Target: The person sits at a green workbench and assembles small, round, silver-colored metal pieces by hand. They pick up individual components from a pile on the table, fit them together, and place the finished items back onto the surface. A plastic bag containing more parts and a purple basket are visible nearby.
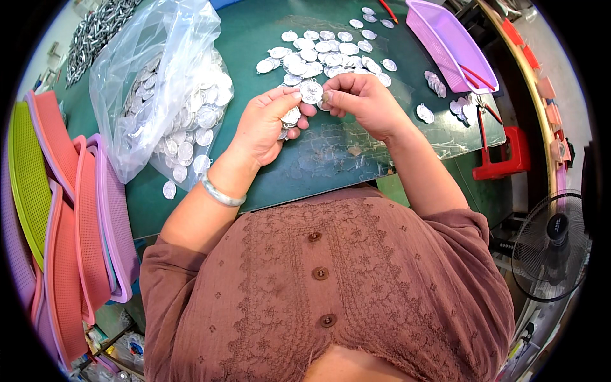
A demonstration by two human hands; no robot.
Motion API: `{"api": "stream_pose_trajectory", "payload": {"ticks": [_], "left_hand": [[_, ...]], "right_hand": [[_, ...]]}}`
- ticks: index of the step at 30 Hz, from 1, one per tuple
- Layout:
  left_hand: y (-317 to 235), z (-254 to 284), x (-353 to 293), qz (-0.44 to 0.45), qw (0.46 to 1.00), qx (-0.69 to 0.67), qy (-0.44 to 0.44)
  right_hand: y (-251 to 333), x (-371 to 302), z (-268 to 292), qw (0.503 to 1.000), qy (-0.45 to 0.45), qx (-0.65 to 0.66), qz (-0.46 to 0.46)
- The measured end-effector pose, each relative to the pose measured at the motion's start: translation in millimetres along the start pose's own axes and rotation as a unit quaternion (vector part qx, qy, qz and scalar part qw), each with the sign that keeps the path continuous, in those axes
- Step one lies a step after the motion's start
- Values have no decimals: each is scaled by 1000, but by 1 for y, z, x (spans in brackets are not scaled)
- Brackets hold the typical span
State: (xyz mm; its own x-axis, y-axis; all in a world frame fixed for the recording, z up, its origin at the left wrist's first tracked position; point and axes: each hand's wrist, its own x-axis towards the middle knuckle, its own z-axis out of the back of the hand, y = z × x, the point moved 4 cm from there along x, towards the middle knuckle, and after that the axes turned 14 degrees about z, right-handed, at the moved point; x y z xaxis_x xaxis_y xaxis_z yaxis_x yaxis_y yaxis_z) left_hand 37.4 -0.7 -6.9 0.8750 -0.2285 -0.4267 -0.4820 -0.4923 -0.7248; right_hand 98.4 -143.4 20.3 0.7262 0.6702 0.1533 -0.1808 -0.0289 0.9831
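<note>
My left hand [264, 124] holds a small stack of round silver metal tags [291, 117] against its fingers. One silver tag [311, 91] is pinched between both hands, my left thumb on one side and my right hand [361, 100] gripping its other edge. Just beyond the hands, several loose silver tags [331, 49] lie spread over the green table [254, 32]. A silver bangle [221, 193] circles my left wrist.
A clear plastic bag [168, 89] full of silver tags lies at the left. A purple plastic tray [449, 41] stands at the back right, with a few tags [425, 113] and red-handled pliers [480, 121] near it. Stacked coloured trays [76, 216] lean at the left; a fan [552, 245] stands lower right.
</note>
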Motion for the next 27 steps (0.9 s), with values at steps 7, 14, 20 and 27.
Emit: {"api": "stream_pose_trajectory", "payload": {"ticks": [7,14,20,27], "left_hand": [[1,2,1,8,1000,0,1],[3,4,2,7,1000,-3,7],[2,2,1,6,1000,0,10],[1,-1,0,17,1000,3,-6]], "right_hand": [[-5,-2,0,997,-33,63,-42],[-8,-2,0,994,-43,80,-54],[-4,-3,-1,999,-40,22,-11],[7,-7,-5,989,-49,-120,69]]}}
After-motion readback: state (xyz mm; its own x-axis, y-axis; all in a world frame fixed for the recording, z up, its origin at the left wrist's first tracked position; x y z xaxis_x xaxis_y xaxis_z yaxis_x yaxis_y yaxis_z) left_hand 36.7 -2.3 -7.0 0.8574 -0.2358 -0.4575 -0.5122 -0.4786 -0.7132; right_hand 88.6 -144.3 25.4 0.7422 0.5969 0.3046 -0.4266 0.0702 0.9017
